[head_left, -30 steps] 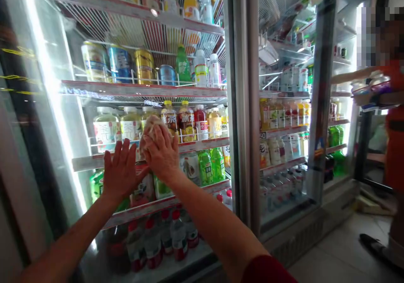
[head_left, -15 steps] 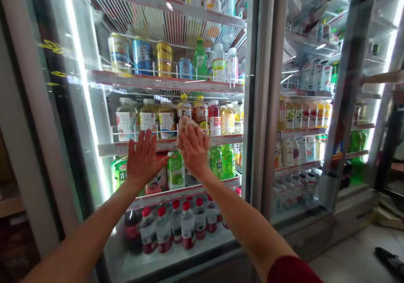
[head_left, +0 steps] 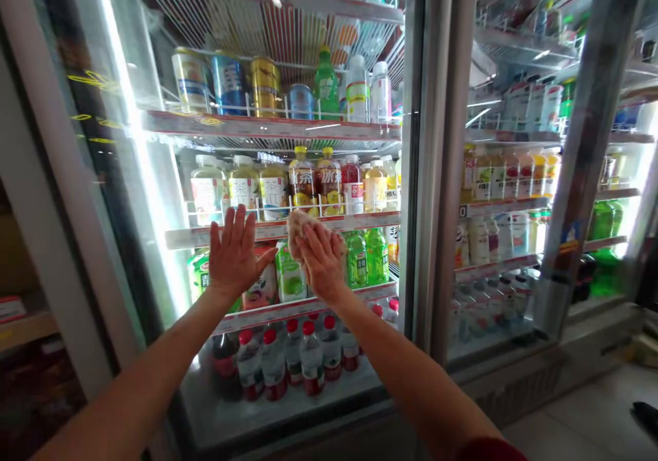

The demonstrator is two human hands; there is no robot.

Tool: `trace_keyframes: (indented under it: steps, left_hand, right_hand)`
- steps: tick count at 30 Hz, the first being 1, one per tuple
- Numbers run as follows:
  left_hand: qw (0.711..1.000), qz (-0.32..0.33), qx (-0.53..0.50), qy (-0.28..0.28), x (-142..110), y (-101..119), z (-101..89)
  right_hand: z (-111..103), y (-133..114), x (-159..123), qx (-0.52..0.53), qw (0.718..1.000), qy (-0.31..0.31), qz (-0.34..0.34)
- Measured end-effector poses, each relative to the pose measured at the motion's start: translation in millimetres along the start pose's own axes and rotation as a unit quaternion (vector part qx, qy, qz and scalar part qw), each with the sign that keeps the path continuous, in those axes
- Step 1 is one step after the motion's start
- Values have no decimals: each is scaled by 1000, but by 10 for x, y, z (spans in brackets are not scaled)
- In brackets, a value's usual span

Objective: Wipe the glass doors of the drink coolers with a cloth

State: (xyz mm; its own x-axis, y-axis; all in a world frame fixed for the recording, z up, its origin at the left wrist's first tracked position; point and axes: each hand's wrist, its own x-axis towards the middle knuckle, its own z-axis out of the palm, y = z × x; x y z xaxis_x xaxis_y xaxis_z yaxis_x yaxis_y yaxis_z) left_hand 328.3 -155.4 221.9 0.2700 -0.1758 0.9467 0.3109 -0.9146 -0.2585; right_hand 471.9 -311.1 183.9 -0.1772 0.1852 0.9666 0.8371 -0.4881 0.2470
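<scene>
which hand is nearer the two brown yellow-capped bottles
Right: the right hand, on the cloth, is just below the brown bottles; the left hand is farther off, below and to their left.

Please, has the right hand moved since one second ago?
Yes: the right hand moved rightward and slightly down against the brown, yellow-capped plastic bottles.

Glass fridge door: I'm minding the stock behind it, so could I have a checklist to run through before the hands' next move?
1. Cloth under the right hand: ok.
2. Cloth spread flat: not ok; it is bunched up.
3. Left hand free of objects: ok; palm forward, fingers raised.
4. Left palm pressing on the glass: cannot tell from this angle.
5. Red-capped bottles on the bottom shelf upright: ok.
6. Glass free of smears: cannot tell; reflections interfere.
</scene>
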Motion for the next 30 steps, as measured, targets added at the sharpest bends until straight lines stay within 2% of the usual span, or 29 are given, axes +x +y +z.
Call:
trace_keyframes:
  steps: [1, 3, 5, 7, 8, 9, 10, 13, 14, 15, 17, 19, 21, 22, 24, 27, 28, 29, 30]
  left_hand:
    - [1000, -4, -2, 1, -15, 12, 3]
    - [1000, -14, -3, 2, -50, 37, 19]
    - [1000, -17, -1, 6, -75, 58, 43]
    - [1000, -18, -1, 10, -78, 73, 55]
    - [1000, -20, -1, 11, -75, 78, 51]
    - [1000, -20, -2, 11, -73, 81, 41]
    - [1000, -18, -3, 8, -78, 84, 23]
    - [1000, -3, 1, -13, -178, 80, -64]
    - [1000, 1, 5, -21, -249, 73, -98]
    - [1000, 0, 9, -29, -337, 63, -132]
    - [999, -18, 19, -39, -541, 43, -191]
    - [998, -41, 27, -41, -736, 30, -232]
    - [997, -52, 33, -44, -874, 24, -261]
    - [997, -53, 37, -47, -915, 20, -275]
    - [996, -45, 43, -60, -951, 1, -313]
    - [994, -41, 52, -83, -964, -76, -406]
    - [993, -48, 55, -87, -975, -112, -441]
    - [992, -63, 57, -89, -993, -151, -475]
    - [991, -82, 58, -89, -1018, -188, -503]
  right_hand:
    - [-48, 42, -77, 8, 1000, -11, -23]
    - [-183, 389, -245, 7, 1000, 5, -5]
    - [-288, 832, -344, -8, 994, 52, 93]
    - [-285, 1019, -344, -20, 975, 85, 205]
    - [-240, 953, -322, -18, 967, 82, 239]
    - [-177, 788, -297, -9, 967, 64, 245]
    - [-110, 551, -278, 8, 974, 35, 223]
    - [-7, -145, -307, 74, 993, -69, 65]
    - [-26, -234, -351, 87, 992, -86, 17]
    - [-71, -212, -407, 89, 992, -86, -13]
    - [-198, 122, -503, 60, 998, -34, -7]
    - [-301, 608, -508, 9, 996, 51, 75]
    - [-311, 890, -414, -25, 978, 122, 167]
    - [-277, 879, -354, -28, 971, 137, 192]
    - [-166, 555, -272, -3, 978, 121, 172]
    - [-44, -177, -337, 75, 997, 8, 26]
    - [-44, -317, -402, 99, 994, -31, -23]
    - [-65, -356, -474, 115, 990, -59, -58]
    - [-102, -288, -538, 120, 987, -73, -75]
